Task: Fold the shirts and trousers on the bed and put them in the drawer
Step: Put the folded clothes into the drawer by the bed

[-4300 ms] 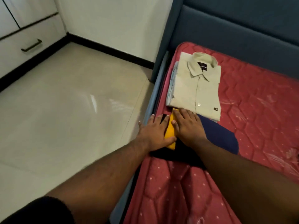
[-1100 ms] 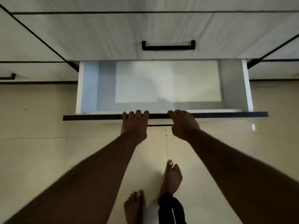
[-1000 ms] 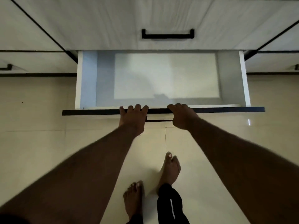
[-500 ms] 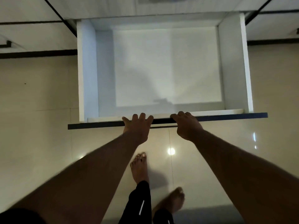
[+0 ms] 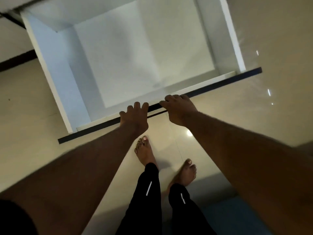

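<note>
A white drawer (image 5: 50, 77) stands pulled far out over the floor, and nothing lies inside it. Its dark front edge (image 5: 220, 83) runs slantwise across the view. My left hand (image 5: 134, 119) grips that front edge, fingers curled over the top. My right hand (image 5: 178, 110) grips the same edge just to the right, fingers hooked over it. A thin dark handle bar shows between the two hands. No shirts or trousers are in view, and the bed is out of sight.
Glossy beige floor tiles (image 5: 271, 48) surround the drawer. My bare feet (image 5: 145, 150) in black trousers stand just below the drawer front. White cabinet fronts (image 5: 11, 28) with dark gaps lie at the upper left. A blue edge shows at the bottom right.
Earlier my hands rested on folded clothes on the bed. Over the last second the drawer has slid much further out with both hands on its front, and my feet stepped back.
</note>
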`<state>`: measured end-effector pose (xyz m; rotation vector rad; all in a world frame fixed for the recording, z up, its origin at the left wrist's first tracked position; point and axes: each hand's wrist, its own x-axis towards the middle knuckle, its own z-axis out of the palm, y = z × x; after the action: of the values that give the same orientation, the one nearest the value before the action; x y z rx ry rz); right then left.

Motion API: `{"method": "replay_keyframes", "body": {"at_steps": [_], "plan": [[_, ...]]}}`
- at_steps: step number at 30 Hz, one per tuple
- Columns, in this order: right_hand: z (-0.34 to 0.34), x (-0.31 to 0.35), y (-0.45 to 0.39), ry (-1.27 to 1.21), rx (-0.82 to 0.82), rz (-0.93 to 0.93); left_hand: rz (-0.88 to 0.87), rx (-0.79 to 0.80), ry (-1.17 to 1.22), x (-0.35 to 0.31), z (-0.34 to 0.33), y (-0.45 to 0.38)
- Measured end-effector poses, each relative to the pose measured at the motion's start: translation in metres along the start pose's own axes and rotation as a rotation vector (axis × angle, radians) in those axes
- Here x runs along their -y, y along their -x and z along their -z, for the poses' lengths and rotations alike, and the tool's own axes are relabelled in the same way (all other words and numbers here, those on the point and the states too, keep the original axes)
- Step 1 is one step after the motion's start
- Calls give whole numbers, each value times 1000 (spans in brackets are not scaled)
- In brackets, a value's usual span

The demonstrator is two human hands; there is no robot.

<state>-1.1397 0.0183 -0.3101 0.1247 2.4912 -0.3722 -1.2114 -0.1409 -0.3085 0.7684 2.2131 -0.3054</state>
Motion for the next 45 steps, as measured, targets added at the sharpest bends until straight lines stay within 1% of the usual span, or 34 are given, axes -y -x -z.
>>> {"method": "replay_keyframes", "body": {"at_steps": [3,6,8,9,11,12,14,15,18,20,22,23,24,26,27,28,30,31,32,34,35,37,39,42,43,44,45], "plan": [[-5,-23,48,-99,-69,-148,-119,0,58,-44,7,7],[-11,-59,112,-148,-75,-281,-227,54,69,-101,14,26],[-15,-88,167,-188,-89,-408,-303,100,49,-151,16,49],[-16,-103,203,-228,-101,-484,-355,119,33,-182,19,66],[-14,-121,260,-304,-127,-590,-479,88,30,-229,20,92],[-17,-129,305,-353,-154,-663,-580,65,12,-262,17,114],[-25,-135,387,-428,-241,-814,-732,71,25,-320,9,156],[-29,-133,419,-460,-289,-879,-755,109,71,-341,5,175],[-58,-115,520,-559,-418,-1088,-775,278,209,-404,-29,240],[-88,-96,582,-639,-473,-1236,-808,406,245,-443,-63,288],[-130,-76,634,-714,-512,-1373,-785,536,304,-474,-104,333],[-151,-66,649,-765,-537,-1427,-741,596,338,-485,-117,351],[-178,-53,667,-822,-570,-1484,-713,629,360,-494,-139,366],[-220,-33,691,-865,-693,-1584,-623,607,401,-501,-173,375],[-243,-24,705,-875,-771,-1655,-590,533,399,-505,-191,379],[-261,-17,717,-905,-838,-1732,-567,421,395,-510,-200,383],[-297,-8,735,-1113,-948,-1857,-459,240,345,-519,-204,398],[-312,-7,741,-1260,-1008,-1871,-413,193,328,-521,-205,402],[-325,-6,745,-1428,-1101,-1866,-395,166,320,-524,-209,405],[-345,-8,750,-1746,-1284,-1784,-345,160,374,-526,-211,403],[-351,-12,752,-1849,-1342,-1728,-302,192,399,-525,-209,399],[-355,-21,750,-1980,-1386,-1594,-225,347,479,-524,-203,387],[-351,-30,748,-2153,-1340,-1452,-189,486,543,-522,-195,379],[-337,-40,747,-2406,-1136,-1261,-202,677,570,-522,-183,379],[-334,-42,748,-2458,-1096,-1227,-201,751,575,-520,-180,381],[-328,-44,746,-2488,-1081,-1210,-209,793,592,-517,-175,379],[-324,-44,746,-2506,-1081,-1203,-228,796,618,-512,-174,376]]}}
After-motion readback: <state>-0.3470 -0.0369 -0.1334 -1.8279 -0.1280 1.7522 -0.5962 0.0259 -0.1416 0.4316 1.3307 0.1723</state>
